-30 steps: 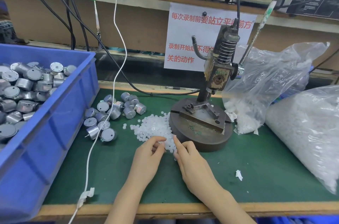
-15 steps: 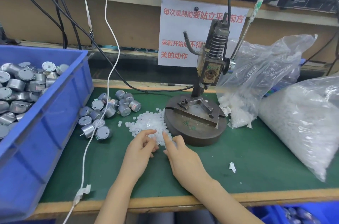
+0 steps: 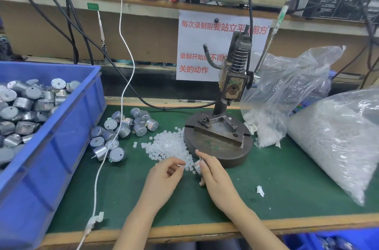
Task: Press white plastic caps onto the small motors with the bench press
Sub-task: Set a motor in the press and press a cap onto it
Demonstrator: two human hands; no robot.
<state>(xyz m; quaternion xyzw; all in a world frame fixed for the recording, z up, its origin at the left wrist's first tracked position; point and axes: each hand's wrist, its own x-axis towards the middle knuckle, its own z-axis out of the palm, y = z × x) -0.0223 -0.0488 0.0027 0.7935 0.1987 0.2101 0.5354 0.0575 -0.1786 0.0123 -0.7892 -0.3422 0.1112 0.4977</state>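
A heap of white plastic caps lies on the green mat just left of the bench press, whose round iron base carries a bare fixture plate. My left hand pinches a white cap between thumb and fingertips at the heap's near edge. My right hand grips a small silver motor, mostly hidden behind its fingers, close to the base's front rim. Several loose motors are scattered left of the heap.
A blue bin full of motors fills the left side. Two clear bags of caps lie right of the press, whose lever rises up to the right. A white cable hangs across the mat. A paper scrap lies near my right wrist.
Both hands have drawn back a little from the cap heap. The left now pinches one cap and a motor shows in the right hand's fingers.
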